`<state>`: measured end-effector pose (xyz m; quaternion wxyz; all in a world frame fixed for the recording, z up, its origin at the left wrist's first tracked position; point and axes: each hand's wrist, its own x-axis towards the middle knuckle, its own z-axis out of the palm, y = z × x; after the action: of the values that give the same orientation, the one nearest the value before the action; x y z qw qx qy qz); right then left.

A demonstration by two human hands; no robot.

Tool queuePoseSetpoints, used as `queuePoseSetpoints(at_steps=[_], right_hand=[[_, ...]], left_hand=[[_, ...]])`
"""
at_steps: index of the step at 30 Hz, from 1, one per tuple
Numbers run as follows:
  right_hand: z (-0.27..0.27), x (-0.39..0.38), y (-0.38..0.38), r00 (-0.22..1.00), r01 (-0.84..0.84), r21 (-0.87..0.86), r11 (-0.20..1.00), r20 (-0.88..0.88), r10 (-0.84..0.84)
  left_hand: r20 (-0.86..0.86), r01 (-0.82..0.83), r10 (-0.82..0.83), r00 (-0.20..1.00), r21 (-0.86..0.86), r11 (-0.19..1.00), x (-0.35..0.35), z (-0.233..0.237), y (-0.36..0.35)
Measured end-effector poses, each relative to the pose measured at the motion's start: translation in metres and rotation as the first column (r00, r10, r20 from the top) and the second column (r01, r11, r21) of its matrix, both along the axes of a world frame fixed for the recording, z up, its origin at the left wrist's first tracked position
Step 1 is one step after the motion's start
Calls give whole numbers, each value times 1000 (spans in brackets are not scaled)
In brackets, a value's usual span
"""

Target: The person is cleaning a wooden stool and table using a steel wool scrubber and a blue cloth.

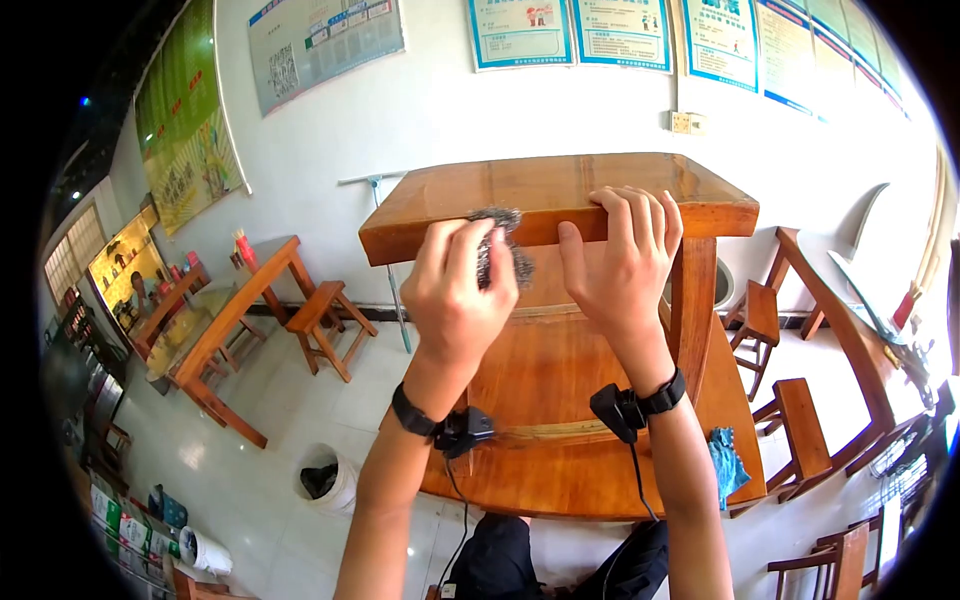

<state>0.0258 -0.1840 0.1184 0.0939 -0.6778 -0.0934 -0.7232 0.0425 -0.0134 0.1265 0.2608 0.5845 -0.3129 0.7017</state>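
Observation:
A small wooden table or stool with a glossy top [550, 185] stands on a larger wooden table [540, 480]. My left hand [455, 285] grips a dark metallic scouring pad [508, 250] against the front edge of the raised top. Over that same edge, to the right, rests my right hand [625, 260], its fingers apart on the wood and nothing in it. Both wrists wear black straps with small devices and cables. On the lower table's right side lies a crumpled blue cloth [728, 463].
Wooden tables stand left [235, 330] and right [835, 300], with stools [325, 325] near them. A white bin [325, 480] with a dark liner is on the floor at left. A pole [390, 260] leans on the wall behind. A person [140, 290] appears far left.

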Motion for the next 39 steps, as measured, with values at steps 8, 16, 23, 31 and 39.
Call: queuePoseSetpoints(at_steps=[8,16,23,31,39], right_hand=[[2,0,9,999,-42,57,997,3,42],[2,0,8,1000,-17,56,998,3,16],[2,6,13,999,-29,94,995,42,25],[7,0,12,999,-27,106,994,36,23],[3,1,19,1000,-23,149,989,-3,24]], left_hand=[[-61,-106,103,993,-41,994,-1,-13,35],[16,-60,60,998,3,998,-1,3,4],[-15,-209,209,978,-92,974,4,-2,62],[46,-48,49,998,-13,999,2,5,-5],[43,-155,160,986,-115,981,7,-16,46]])
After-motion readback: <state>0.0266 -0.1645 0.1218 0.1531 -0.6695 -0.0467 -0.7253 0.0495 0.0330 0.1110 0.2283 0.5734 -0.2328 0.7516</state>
